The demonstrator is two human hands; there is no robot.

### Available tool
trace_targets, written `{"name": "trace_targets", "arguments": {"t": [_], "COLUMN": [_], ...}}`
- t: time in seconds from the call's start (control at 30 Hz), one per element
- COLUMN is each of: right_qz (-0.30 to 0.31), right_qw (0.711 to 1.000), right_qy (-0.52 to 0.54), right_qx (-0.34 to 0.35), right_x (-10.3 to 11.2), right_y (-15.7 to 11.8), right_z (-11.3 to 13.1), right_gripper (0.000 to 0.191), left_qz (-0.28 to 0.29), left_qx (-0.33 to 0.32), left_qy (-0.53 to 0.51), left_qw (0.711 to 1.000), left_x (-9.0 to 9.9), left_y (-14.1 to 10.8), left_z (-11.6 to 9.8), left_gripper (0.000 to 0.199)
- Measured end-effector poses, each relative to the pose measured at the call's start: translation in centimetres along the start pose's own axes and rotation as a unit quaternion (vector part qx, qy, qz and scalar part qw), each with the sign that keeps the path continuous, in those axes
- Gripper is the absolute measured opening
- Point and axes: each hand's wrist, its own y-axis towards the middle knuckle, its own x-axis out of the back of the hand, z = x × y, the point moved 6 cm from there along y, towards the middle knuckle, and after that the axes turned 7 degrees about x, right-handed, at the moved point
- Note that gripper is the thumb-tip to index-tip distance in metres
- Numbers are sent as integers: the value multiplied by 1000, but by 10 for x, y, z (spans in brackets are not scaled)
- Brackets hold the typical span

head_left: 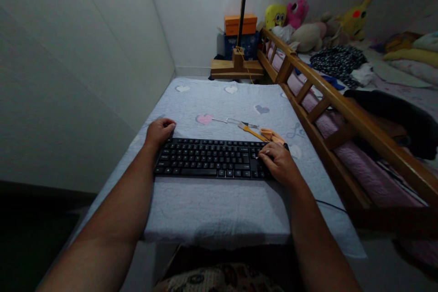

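2 bare hands flank 1 long black plastic keyboard [201, 157], lying crosswise on the pale, heart-patterned cloth-covered surface [219, 200]. The left hand [160, 131] curls at its far left corner; I cannot tell whether that grip closes on the edge. If it only rests there, a push from the other side could swivel the keyboard. The right hand [279, 163] pinches 1 thin white stick [257, 158] in a narrow grip over the right-hand keys; pressing too hard could bend it, and the nearby knuckles could nudge the crumpled orange fabric [272, 135].

Beyond the keyboard, left to right: 1 slim pale rod [219, 120], 1 looped metal-wire tool [251, 125], 1 yellow-handled flat brush [255, 134], 1 piece of orange fabric.
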Motion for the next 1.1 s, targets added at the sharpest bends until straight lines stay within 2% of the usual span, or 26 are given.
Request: {"name": "trace_targets", "arguments": {"t": [0.33,0.8,1.1], "right_qz": [-3,1,-20], "right_qw": [1000,1000,1000], "right_qy": [17,13,11], "right_qx": [0,6,1], "right_x": [0,-11,-4], "right_y": [1,2,0], "right_z": [2,7,4], "right_gripper": [22,22,22], "left_qz": [-1,-4,-4], "left_qx": [0,1,5], "left_qy": [-4,6,7], "left_qw": [1000,1000,1000], "left_x": [-1,0,0], "left_y": [1,-1,-1], "left_z": [1,-2,-2], "left_gripper": [20,17,17]}}
